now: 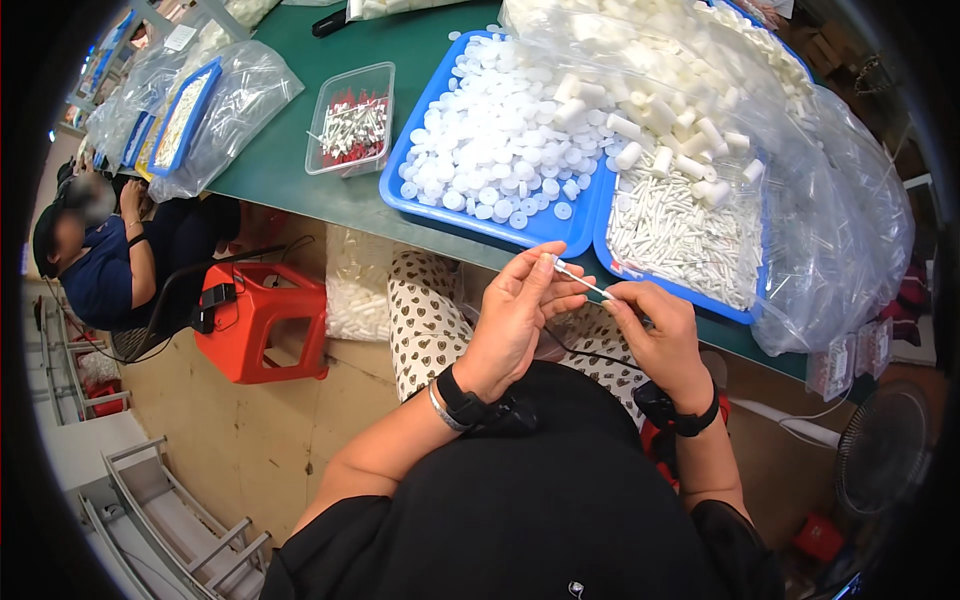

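Note:
A thin white stick (585,281) with a small white piece at its upper end spans the gap between my two hands, just in front of the table edge. My left hand (508,320) pinches the end with the small piece between thumb and fingertips. The other end is gripped by the thumb and fingers of my right hand (662,335). Beyond my hands lies a blue tray (575,232) heaped with small white slotted discs (500,150). Beside it, a second blue tray (602,220) holds short white rods (670,225) with thicker cream foam cylinders (690,145) on top.
A clear plastic box (325,158) with white and red thin pieces stands left of the trays on the green table (270,165). Plastic bags (840,210) bulge at the right. A red stool (250,345), a seated person (110,265) and a fan (882,450) are around.

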### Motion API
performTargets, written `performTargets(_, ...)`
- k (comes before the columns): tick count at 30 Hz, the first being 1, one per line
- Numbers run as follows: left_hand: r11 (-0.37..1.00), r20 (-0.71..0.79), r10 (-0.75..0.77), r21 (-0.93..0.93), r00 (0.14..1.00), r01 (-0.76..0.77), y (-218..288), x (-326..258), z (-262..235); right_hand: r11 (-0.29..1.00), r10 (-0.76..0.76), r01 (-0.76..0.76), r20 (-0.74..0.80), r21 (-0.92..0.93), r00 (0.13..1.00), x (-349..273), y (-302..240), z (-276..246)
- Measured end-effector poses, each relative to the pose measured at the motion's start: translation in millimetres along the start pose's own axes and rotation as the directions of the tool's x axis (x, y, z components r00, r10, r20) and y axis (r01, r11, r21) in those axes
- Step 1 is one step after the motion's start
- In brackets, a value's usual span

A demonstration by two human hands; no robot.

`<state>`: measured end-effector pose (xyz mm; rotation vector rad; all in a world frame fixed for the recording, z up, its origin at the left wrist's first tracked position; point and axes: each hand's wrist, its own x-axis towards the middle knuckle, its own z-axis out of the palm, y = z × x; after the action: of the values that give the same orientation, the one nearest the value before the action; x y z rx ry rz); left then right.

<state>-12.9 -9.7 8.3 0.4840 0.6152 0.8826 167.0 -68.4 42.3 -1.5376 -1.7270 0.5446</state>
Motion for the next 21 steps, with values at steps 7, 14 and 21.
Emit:
performTargets(7,0.996,0.121,-0.047,0.087,0.992,0.036,-11.5,-2.5,5.1,0.937,0.178,-0.209,0.132,0.280,0.975,7.0,-2.0,3.6)
performTargets(14,0.988,0.123,-0.136,0.094,0.983,0.125,-11.4,-0.5,4.1,0.903,0.252,-0.328,0.275,0.277,0.928,8.9,-3.7,4.3)
performTargets(21,0.981,-0.004,-0.090,0.170,0.996,0.089,-11.8,4.1,-1.4,0.946,-0.192,0.226,0.162,-0.232,0.968,42.7,16.3,-27.7)
